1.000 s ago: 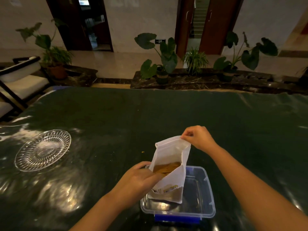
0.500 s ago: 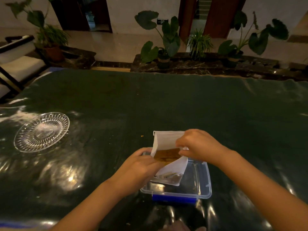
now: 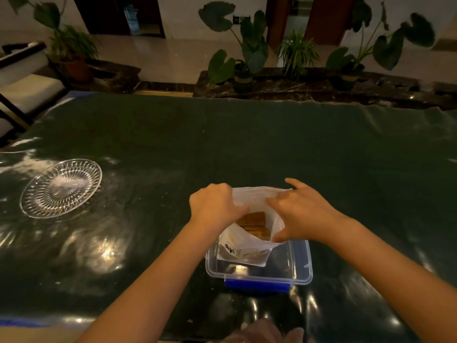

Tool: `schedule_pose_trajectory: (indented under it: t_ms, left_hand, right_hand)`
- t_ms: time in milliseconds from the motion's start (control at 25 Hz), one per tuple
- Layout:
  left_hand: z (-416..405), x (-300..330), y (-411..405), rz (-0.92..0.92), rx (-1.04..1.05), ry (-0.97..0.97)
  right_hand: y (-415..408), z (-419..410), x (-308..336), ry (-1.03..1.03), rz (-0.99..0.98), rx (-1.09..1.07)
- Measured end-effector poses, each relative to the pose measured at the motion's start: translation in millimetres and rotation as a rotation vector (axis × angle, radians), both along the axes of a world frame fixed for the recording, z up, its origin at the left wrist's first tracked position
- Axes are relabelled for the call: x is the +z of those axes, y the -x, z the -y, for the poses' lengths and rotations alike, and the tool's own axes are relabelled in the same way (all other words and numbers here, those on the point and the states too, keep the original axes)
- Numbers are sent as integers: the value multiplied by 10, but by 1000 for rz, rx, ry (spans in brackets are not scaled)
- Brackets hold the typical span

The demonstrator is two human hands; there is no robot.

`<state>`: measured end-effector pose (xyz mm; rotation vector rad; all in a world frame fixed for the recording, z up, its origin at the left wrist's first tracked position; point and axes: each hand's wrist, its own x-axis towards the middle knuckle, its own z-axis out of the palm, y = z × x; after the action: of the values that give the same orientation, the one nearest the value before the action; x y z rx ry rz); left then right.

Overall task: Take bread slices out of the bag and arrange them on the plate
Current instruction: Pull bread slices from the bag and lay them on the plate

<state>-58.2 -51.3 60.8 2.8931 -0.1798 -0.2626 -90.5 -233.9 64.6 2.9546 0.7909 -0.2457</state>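
Observation:
A white plastic bread bag [image 3: 243, 246] stands in a clear plastic box [image 3: 300, 268] with a blue clip, near the table's front edge. Brown bread slices [image 3: 254, 222] show through the bag's spread mouth. My left hand [image 3: 216, 205] grips the left side of the bag's mouth. On the right side, my right hand [image 3: 300, 212] pinches the rim, index finger raised. A clear cut-glass plate [image 3: 60, 188] lies on the table far to the left, with nothing on it.
The table carries a dark green glossy cover [image 3: 247, 144]. A chair [image 3: 22, 78] stands off the far left corner. Potted plants [image 3: 244, 58] line a ledge behind the table. Something pale and crumpled [image 3: 267, 332] lies at the bottom edge.
My left hand moved from the bag's side up to its mouth. My right hand came down from the top corner. Both now pull the mouth apart, and the bread shows more.

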Motion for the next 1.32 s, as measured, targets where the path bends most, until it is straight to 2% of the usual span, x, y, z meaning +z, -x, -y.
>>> schedule_pose_trajectory:
  t_ms: [120, 280, 440, 520, 600, 840, 1080, 1320]
  left_hand:
    - [-85, -30, 0, 43, 1, 79]
    - [-433, -118, 135, -35, 145, 413]
    - [-458, -171, 319, -21, 123, 529]
    - [-454, -169, 327, -21, 124, 561]
    - [-454, -165, 323, -28, 141, 566]
    - [-461, -182, 361, -17, 169, 583]
    - [-443, -223, 408, -40, 219, 617]
    - [-379, -229, 426, -66, 196, 632]
  right_hand:
    - [2, 29, 27, 12, 18, -16]
    - [23, 151, 94, -24, -36, -105]
    - [54, 16, 167, -66, -15, -69]
    - [34, -175, 199, -225, -84, -104]
    - [-28, -428, 195, -364, -233, -186]
    - [-494, -836, -294, -44, -506, -368]
    - [-612, -531, -722, -107, -540, -534]
    - [-692, -529, -913, -73, -573, -687]
